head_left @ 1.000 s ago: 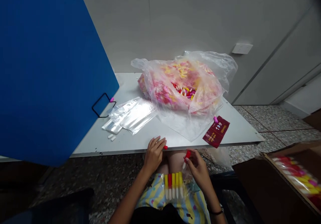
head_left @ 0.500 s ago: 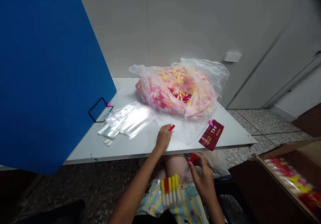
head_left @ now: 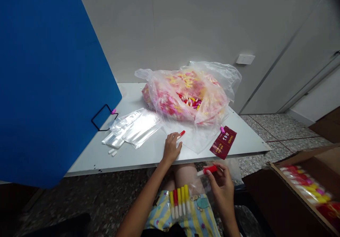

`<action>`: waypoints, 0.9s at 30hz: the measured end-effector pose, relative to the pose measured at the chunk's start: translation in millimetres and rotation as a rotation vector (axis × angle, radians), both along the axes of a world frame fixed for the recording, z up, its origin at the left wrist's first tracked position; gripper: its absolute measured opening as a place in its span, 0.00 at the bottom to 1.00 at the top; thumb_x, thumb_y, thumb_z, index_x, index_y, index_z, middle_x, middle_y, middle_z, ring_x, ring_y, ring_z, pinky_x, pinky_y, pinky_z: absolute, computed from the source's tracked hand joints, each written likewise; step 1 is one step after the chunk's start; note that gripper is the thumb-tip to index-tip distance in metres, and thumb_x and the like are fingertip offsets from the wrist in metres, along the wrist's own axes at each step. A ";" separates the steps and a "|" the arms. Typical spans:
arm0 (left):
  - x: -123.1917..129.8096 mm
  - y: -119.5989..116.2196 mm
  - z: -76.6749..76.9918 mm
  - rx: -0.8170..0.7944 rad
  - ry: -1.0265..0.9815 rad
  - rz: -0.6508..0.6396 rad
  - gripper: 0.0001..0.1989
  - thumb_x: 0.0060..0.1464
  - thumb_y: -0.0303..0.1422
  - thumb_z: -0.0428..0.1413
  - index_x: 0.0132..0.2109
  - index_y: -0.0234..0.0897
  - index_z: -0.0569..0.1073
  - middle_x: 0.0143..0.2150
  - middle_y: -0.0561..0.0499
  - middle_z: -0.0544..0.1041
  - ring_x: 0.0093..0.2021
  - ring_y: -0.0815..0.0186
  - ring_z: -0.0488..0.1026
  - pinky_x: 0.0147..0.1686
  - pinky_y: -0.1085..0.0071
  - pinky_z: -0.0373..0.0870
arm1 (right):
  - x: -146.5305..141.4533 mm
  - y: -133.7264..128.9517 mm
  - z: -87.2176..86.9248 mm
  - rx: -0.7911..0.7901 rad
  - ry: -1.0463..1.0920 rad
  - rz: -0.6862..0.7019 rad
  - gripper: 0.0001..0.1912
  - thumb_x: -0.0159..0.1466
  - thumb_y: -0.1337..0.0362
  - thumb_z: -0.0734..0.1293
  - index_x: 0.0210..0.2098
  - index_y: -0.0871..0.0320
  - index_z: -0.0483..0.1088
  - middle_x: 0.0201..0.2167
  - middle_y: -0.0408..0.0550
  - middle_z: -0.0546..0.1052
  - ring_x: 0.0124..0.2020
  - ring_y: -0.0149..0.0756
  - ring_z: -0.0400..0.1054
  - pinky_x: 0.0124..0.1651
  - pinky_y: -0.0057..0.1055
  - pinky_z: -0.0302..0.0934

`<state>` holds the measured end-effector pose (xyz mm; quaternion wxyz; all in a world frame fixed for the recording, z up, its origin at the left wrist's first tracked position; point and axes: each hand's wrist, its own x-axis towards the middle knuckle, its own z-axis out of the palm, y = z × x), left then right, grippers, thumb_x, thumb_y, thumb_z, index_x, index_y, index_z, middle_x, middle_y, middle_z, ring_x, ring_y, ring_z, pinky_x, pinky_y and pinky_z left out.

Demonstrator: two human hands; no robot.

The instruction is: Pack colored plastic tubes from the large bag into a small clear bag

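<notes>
My left hand [head_left: 171, 148] lies on the white table with its thumb spread away. Its fingertips touch a small red-and-white piece [head_left: 182, 133]. Over my lap, my right hand [head_left: 221, 180] grips a red-capped white marker [head_left: 210, 169] between thumb and fingers, tilted, its white end to the left. A clear plastic sleeve [head_left: 195, 191] seems to hang by that hand; its outline is hard to follow. On my lap lie several markers [head_left: 180, 201] side by side in clear plastic, white with yellow caps and one red.
A big clear bag [head_left: 212, 109] of red, yellow, pink and white pieces stands on the table [head_left: 148, 157]. Flat clear sleeves [head_left: 140, 127] and white plugs [head_left: 114, 153] lie left, a maroon card [head_left: 223, 143] right. A cardboard box [head_left: 292, 194] holds packed markers. A blue panel [head_left: 53, 88] rises left.
My right hand has turned, bringing the marker's white end into view, pointing left. My left thumb has moved away from the red-and-white piece, which has shifted slightly.
</notes>
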<state>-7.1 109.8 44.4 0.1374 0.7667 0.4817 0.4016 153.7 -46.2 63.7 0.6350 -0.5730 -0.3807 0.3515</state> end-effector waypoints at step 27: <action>30.6 -124.4 70.2 -0.801 0.040 -1.026 0.17 0.61 0.43 0.43 0.34 0.38 0.69 0.27 0.51 0.75 0.30 0.65 0.72 0.34 0.71 0.66 | 5.7 -22.9 67.3 0.142 0.667 0.220 0.24 0.63 0.47 0.53 0.19 0.56 0.63 0.06 0.34 0.43 0.09 0.25 0.38 0.13 0.22 0.43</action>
